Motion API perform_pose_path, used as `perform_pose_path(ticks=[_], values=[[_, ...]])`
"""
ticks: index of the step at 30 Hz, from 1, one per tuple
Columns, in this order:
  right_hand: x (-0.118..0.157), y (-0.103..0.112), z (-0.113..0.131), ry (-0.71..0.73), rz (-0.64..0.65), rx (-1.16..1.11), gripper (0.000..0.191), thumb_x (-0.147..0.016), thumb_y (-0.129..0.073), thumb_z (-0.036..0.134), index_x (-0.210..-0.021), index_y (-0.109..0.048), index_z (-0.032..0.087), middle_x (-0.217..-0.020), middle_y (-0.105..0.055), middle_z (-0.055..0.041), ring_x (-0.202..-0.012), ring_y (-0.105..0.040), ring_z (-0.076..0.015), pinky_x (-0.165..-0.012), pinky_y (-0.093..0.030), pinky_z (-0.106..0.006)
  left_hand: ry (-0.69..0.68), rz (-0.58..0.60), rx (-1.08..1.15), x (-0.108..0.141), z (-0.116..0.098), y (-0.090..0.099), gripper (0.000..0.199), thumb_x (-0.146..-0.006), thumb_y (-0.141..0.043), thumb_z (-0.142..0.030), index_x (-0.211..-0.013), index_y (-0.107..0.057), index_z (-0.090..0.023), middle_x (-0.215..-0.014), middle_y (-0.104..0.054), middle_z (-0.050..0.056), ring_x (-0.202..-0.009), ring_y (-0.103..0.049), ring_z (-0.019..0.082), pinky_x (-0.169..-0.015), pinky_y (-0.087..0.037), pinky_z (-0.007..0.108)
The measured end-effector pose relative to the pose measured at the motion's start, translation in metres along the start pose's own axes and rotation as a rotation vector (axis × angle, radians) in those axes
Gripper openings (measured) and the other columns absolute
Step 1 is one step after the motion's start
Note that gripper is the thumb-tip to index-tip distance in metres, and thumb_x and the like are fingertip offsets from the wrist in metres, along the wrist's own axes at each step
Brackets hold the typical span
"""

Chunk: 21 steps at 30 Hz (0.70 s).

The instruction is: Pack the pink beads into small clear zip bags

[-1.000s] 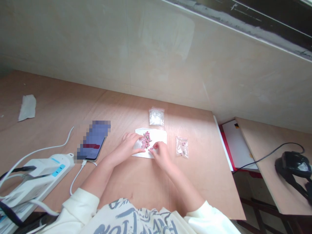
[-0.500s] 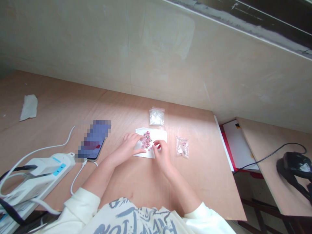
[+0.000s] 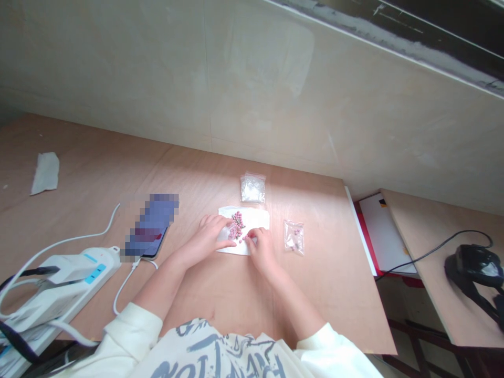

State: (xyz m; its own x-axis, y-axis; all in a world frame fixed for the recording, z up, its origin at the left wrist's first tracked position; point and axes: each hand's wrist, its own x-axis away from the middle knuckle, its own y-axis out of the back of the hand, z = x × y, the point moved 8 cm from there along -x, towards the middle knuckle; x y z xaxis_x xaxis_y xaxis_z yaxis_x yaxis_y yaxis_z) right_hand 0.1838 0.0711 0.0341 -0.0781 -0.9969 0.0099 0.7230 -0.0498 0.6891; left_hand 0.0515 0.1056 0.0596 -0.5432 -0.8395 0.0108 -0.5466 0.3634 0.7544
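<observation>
On a plywood table [image 3: 315, 294], the left hand [image 3: 207, 239] holds a small clear bag [image 3: 227, 231] beside pink beads [image 3: 238, 227] on white paper [image 3: 252, 216], and the right hand [image 3: 263, 249] reaches their edge.

On the plywood table [image 3: 338, 294], a paper sheet [image 3: 258, 218] under a heap of small beads [image 3: 237, 227]. Just behind the sheet, a small zip bag [image 3: 252, 189]; to its right, a second zip bag [image 3: 294, 237]. Further left, a phone [image 3: 151, 226], then a power strip [image 3: 59, 283] nearer the front edge, and a cloth scrap [image 3: 45, 173] beyond both.

Camera on my head, facing forward and down, close above my left hand [image 3: 207, 241] and right hand [image 3: 263, 250], wooden tabletop [image 3: 315, 262] tilted below.
</observation>
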Motion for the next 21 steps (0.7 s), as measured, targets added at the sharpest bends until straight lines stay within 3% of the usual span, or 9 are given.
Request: perform_pose_path(ticks=[6, 10, 14, 17, 21], values=[[-0.003, 0.007, 0.040, 0.118, 0.047, -0.184, 0.011, -0.075, -0.046, 0.019, -0.082, -0.054, 0.021, -0.078, -0.055, -0.0029, -0.075, -0.046, -0.0165, -0.066, -0.038, -0.028, 0.000, 0.016, 0.006, 0.000, -0.005, 0.002, 0.038, -0.067, -0.060, -0.037, -0.098, -0.050, -0.018, -0.100, -0.055, 0.007, -0.095, -0.047, 0.023, -0.083, -0.032, 0.036], [-0.001, 0.001, 0.019, 0.053, 0.016, -0.097, 0.014, -0.070, -0.048, 0.011, -0.081, -0.052, 0.018, -0.082, -0.052, -0.0053, -0.079, -0.045, -0.0182, -0.069, -0.038, -0.031, 0.027, 0.018, 0.001, 0.001, -0.004, 0.005, 0.041, -0.066, -0.061, -0.037, -0.099, -0.050, -0.016, -0.102, -0.055, 0.008, -0.097, -0.046, 0.023, -0.084, -0.032, 0.035], [0.003, -0.011, -0.002, 0.027, 0.063, -0.027, 0.009, -0.070, -0.048, 0.011, -0.074, -0.053, 0.018, -0.078, -0.051, -0.0054, -0.080, -0.044, -0.0190, -0.070, -0.038, -0.032, 0.027, 0.008, -0.010, 0.000, -0.002, 0.005, 0.041, -0.066, -0.061, -0.037, -0.099, -0.051, -0.015, -0.102, -0.055, 0.009, -0.098, -0.045, 0.024, -0.085, -0.032, 0.035], [0.001, -0.005, 0.002, 0.014, 0.019, -0.061, 0.007, -0.072, -0.048, 0.014, -0.069, -0.053, 0.018, -0.075, -0.052, -0.0047, -0.077, -0.045, -0.0184, -0.069, -0.037, -0.031, 0.022, 0.005, -0.008, 0.000, -0.002, 0.002, 0.042, -0.065, -0.061, -0.038, -0.099, -0.051, -0.015, -0.102, -0.055, 0.009, -0.098, -0.046, 0.024, -0.085, -0.032, 0.036], [-0.004, 0.005, 0.029, 0.062, -0.008, -0.192, 0.009, -0.076, -0.048, 0.023, -0.075, -0.056, 0.021, -0.074, -0.055, -0.0029, -0.073, -0.046, -0.0163, -0.066, -0.037, -0.029, 0.009, 0.020, 0.000, -0.001, -0.006, 0.002, 0.039, -0.066, -0.061, -0.036, -0.098, -0.051, -0.016, -0.100, -0.056, 0.008, -0.095, -0.047, 0.024, -0.083, -0.032, 0.037]])
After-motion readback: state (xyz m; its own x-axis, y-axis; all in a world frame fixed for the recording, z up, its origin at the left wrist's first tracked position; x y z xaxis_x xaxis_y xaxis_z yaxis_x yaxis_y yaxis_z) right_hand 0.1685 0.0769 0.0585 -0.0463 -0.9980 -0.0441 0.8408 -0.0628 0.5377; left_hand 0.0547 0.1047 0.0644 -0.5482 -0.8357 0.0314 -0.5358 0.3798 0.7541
